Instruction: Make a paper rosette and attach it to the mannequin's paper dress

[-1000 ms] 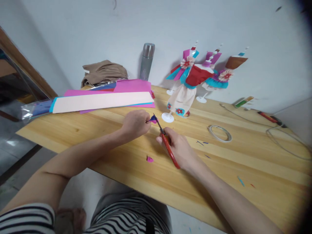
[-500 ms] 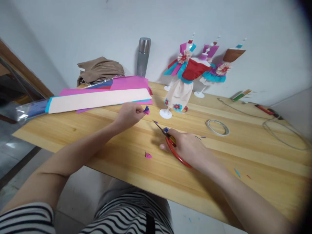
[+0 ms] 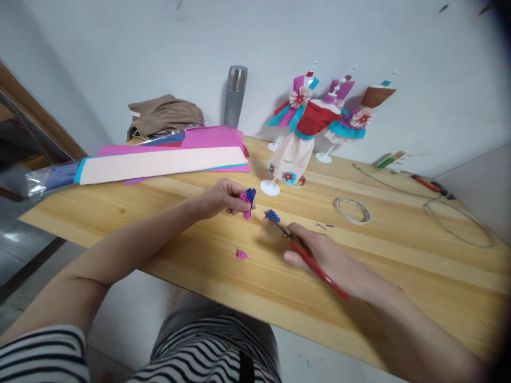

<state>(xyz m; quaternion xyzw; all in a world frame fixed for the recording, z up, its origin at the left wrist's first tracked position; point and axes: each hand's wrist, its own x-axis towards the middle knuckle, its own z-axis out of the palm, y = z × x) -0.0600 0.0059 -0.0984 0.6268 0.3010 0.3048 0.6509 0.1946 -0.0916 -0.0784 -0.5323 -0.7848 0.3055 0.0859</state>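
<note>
Between the thumb and fingers of my left hand (image 3: pixel 224 199) is a small gathered piece of blue and pink crepe paper (image 3: pixel 249 198), its blue pleats fanned upward. My right hand (image 3: pixel 319 250) is closed around the red handles of a pair of scissors (image 3: pixel 315 261). Their blades point up and left, short of the paper in my left hand. By the blade tips is a pleated blue piece (image 3: pixel 272 215), partly overlapped by the scissors; whether they touch, I cannot tell. A crumpled pink scrap (image 3: pixel 241 254) lies nearer me on the wooden table (image 3: pixel 191 255).
Coloured paper sheets (image 3: pixel 167 164) lie at the back left, before a brown cloth (image 3: pixel 167 117) and a grey flask (image 3: pixel 235 96). Several miniature dress stands rise behind my hands, the nearest in a red-topped dress (image 3: pixel 317 118). Right of them are a tape roll (image 3: pixel 352 210) and a cable (image 3: pixel 459 235).
My left hand has come slightly nearer and to the right, turning the crepe paper so more of it shows. My right hand and the scissors have shifted right and toward me.
</note>
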